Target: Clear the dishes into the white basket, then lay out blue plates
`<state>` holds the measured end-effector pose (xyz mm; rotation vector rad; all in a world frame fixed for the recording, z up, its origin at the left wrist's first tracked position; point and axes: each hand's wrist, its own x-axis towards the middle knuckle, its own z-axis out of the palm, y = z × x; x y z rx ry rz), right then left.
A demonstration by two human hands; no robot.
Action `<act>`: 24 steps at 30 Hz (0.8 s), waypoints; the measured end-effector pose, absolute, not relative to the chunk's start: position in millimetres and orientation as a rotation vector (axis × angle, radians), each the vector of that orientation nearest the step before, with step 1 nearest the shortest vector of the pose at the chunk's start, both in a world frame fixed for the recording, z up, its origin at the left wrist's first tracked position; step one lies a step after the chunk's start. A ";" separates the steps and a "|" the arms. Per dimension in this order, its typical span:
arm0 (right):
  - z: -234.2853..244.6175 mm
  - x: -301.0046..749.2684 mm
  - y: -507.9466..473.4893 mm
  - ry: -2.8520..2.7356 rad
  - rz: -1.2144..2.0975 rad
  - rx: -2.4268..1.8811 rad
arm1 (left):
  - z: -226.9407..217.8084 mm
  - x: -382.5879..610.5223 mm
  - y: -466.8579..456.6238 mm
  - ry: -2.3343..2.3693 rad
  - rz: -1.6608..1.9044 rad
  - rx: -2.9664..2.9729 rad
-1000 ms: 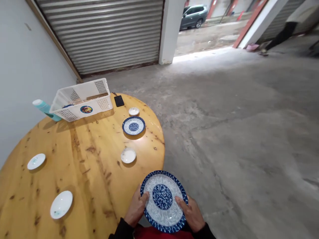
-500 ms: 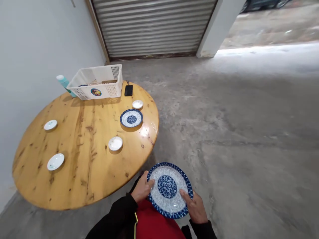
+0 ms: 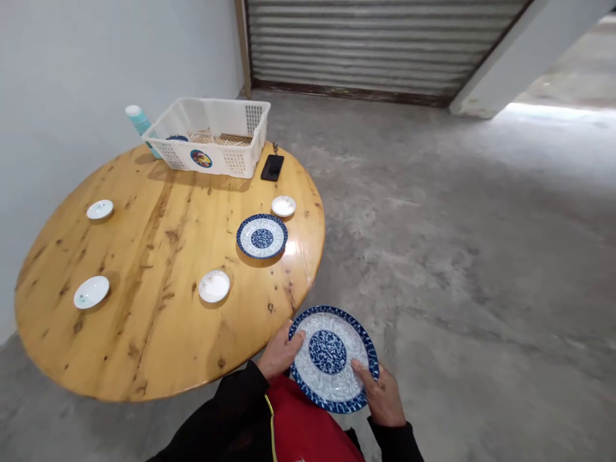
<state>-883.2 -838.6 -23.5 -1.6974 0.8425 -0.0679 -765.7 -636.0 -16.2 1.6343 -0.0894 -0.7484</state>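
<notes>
A large blue-and-white plate [image 3: 328,352] is held tilted in front of my body, just off the table's near right edge. My left hand [image 3: 280,351] grips its left rim with the thumb on top. On the opposite side my right hand [image 3: 384,393] clasps the rim, its thumb resting on the patterned face. The fingers beneath the plate are hidden. A matching blue-rimmed plate [image 3: 262,237] lies on the round wooden table [image 3: 158,333], with a small white dish [image 3: 283,206] close behind it. Another small white dish [image 3: 214,286] sits nearer to me.
Two more white dishes [image 3: 91,292] [image 3: 100,210] lie on the table's left side. At the back stand a white plastic basket [image 3: 226,160] and a turquoise bottle [image 3: 139,122], beside a black phone [image 3: 272,167]. Concrete floor [image 3: 462,256] stretches right; a roller shutter [image 3: 375,48] closes the back.
My view has shifted, so the shutter and basket appear farther right. Both hands keep their grip on the large plate, which stays in front of me. The dishes on the table rest where they were.
</notes>
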 end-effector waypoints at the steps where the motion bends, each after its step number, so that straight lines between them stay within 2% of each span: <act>1: -22.4 -870.2 -846.1 0.826 -0.045 -1.714 | -12.3 -756.8 -640.2 -0.072 -0.737 1.646; 15: -1.1 -682.4 -873.3 0.487 0.084 -1.833 | 15.1 -650.1 -638.7 0.010 -0.366 1.994; 24: -5.3 -582.3 -868.5 0.198 0.171 -1.782 | 9.6 -603.1 -629.9 0.302 -0.153 2.002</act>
